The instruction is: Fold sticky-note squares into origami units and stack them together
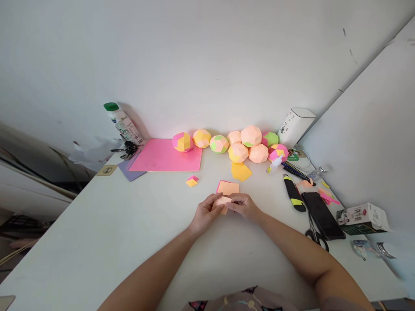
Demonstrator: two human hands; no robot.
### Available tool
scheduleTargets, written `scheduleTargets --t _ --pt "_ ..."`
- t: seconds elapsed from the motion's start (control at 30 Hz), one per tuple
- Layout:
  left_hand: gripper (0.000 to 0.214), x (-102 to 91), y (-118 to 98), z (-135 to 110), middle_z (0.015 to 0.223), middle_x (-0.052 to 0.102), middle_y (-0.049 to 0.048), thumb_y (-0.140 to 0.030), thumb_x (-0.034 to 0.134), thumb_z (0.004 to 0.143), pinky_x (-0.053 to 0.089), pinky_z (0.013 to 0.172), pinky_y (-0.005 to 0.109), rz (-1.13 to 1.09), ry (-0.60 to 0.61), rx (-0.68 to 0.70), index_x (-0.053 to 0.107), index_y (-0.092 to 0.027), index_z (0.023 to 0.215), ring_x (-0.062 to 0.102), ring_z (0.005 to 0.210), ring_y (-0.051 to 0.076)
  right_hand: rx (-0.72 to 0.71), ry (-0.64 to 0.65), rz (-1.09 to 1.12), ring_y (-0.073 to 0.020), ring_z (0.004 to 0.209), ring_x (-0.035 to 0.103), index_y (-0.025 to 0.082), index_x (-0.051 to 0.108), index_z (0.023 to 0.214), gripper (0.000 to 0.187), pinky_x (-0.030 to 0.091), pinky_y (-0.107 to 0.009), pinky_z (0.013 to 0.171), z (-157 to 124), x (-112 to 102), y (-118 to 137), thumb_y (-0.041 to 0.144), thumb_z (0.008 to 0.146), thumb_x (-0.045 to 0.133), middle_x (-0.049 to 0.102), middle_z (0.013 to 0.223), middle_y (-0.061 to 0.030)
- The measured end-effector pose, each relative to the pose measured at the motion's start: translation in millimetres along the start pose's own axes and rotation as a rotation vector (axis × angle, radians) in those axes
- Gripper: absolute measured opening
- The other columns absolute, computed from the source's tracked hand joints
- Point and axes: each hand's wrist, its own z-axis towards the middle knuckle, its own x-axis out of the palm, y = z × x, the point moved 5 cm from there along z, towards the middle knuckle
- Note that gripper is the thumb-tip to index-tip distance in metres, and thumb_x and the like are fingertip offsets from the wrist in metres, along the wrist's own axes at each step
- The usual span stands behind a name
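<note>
Between my two hands is a peach sheet of paper [222, 201], partly folded, with its lower part hidden by fingers. My left hand [207, 211] pinches its left side, thumb in front. At its right edge my right hand [243, 205] grips it with closed fingers. Just beyond the hands lies a stack of peach and pink paper squares [228, 187]. A small folded pink and yellow paper piece [192, 181] sits to the left. Orange paper squares [241, 171] lie fanned out farther back.
Several faceted paper balls [251, 136] line the wall, some by a pink board [165, 160]. At left stand a white bottle [125, 123] and black clips [129, 149]. Rightward are a glue bottle [275, 164], cutter [294, 193], phone [323, 216], scissors [316, 235] and milk carton [363, 218].
</note>
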Motion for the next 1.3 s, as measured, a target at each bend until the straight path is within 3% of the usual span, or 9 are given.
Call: scheduleTargets --t 0.3,0.4,0.6,0.73,1.3 --pt "0.032 2.2 -4 -1 0.098 0.06 0.0049 -0.039 0.057 0.079 0.046 0.075 0.029 0.159 -0.014 0.004 0.063 -0.025 0.108 0.055 0.088 0.018 -0.04 -0.013 -0.028 -0.0119 0.057 0.046 0.017 0.065 0.069 0.026 0.038 -0.025 0.054 0 -1 1 0.039 0.081 0.058 0.049 0.062 0.0002" --pt "0.032 4.8 -7 -2 0.098 0.061 0.0054 -0.041 0.055 0.08 0.045 0.065 0.026 0.171 0.003 0.002 0.065 -0.026 0.107 0.055 0.08 0.018 -0.006 -0.042 -0.008 -0.0121 0.056 0.046 0.017 0.064 0.071 0.026 0.04 -0.026 0.053 -1 -2 -2 0.042 0.079 0.059 0.05 0.062 0.0" --pt "0.032 6.4 -9 -3 0.08 0.062 0.0038 -0.042 0.055 0.079 0.042 0.059 0.025 0.189 0.0 0.002 0.068 -0.022 0.101 0.05 0.065 0.015 0.082 -0.121 0.151 -0.0105 0.054 0.047 0.018 0.058 0.077 0.025 0.041 -0.023 0.049 -1 -4 -13 0.04 0.071 0.068 0.051 0.062 0.0025" --pt "0.031 6.6 -9 -3 0.081 0.063 0.0038 -0.041 0.054 0.081 0.041 0.058 0.024 0.22 0.012 0.01 0.067 -0.022 0.101 0.051 0.065 0.014 0.087 -0.128 0.191 -0.0098 0.055 0.049 0.018 0.059 0.087 0.027 0.042 -0.022 0.048 1 -4 -12 0.036 0.07 0.069 0.055 0.067 0.0015" --pt "0.026 5.2 -10 -3 0.062 0.052 -0.0005 -0.041 0.055 0.079 0.037 0.056 0.023 0.258 -0.008 0.044 0.07 -0.02 0.086 0.045 0.058 0.012 0.056 -0.096 0.159 -0.0099 0.052 0.048 0.017 0.064 0.073 0.019 0.042 -0.024 0.049 1 -4 -5 0.035 0.072 0.067 0.057 0.066 0.0008"
